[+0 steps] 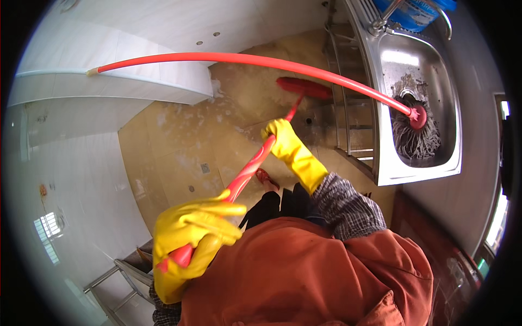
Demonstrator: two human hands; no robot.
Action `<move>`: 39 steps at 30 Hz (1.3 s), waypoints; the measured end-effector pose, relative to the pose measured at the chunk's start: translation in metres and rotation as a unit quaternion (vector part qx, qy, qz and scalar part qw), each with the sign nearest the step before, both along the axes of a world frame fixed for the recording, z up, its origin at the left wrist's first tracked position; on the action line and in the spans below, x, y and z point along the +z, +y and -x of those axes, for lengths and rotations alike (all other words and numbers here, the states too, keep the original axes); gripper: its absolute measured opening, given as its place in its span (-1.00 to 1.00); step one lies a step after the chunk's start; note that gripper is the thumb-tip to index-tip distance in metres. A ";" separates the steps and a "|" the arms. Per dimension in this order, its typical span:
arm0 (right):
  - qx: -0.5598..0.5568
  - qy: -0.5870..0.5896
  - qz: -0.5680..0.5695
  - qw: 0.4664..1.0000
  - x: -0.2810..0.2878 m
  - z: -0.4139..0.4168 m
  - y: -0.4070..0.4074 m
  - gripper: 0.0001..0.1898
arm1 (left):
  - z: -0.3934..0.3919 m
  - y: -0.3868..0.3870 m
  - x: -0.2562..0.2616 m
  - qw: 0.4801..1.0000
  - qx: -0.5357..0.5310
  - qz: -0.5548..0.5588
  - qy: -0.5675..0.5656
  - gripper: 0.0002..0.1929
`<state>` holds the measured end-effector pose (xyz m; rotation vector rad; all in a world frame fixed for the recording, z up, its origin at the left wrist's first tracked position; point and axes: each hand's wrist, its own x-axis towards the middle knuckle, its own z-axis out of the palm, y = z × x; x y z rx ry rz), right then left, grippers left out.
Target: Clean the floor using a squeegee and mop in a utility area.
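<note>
Both my hands wear yellow rubber gloves and hold one red broom handle (pixel 249 172). My left hand (pixel 195 240) is at the handle's near end, lower left, wrapped round it with some fingers partly extended. Farther down the shaft, my right hand (pixel 281 136) grips with closed fingers. The red broom head (pixel 304 87) rests on the wet tan tiled floor (pixel 179 150), close to the metal rack under the sink. A string mop (pixel 416 134) lies head down in the steel sink (pixel 420 164), and its red handle (pixel 244 59) spans the view to a tiled ledge.
A blue container (pixel 414 16) stands behind the metal faucet (pixel 379 25). Metal rack bars (pixel 346 122) stand below the sink's left edge. A tiled ledge (pixel 163 90) juts from the left. Another metal frame (pixel 126 281) is at lower left. A floor drain (pixel 205 168) lies ahead.
</note>
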<state>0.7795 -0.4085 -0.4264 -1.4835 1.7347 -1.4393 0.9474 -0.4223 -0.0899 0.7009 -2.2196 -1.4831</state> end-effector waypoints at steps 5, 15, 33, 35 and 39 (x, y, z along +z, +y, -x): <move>-0.062 0.010 0.015 0.998 0.028 -0.043 0.035 -0.89 | -0.019 -0.005 0.038 1.000 0.001 -0.019 0.019 -0.92; -0.019 0.044 0.042 0.998 0.012 -0.030 0.026 -0.86 | -0.062 -0.007 0.041 0.995 -0.096 -0.025 0.011 -0.72; 0.077 0.015 -0.108 0.991 0.035 -0.193 0.034 -0.77 | -0.236 -0.127 0.081 0.248 -0.279 -0.587 0.719 -0.78; -0.015 0.040 -0.129 0.991 0.012 -0.208 0.058 -0.80 | -0.204 -0.152 0.063 0.715 -0.247 -0.439 0.484 -0.78; -0.002 0.086 -0.159 0.984 -0.015 -0.209 0.094 -0.88 | -0.195 -0.144 0.025 0.847 -0.032 -0.381 0.371 -0.66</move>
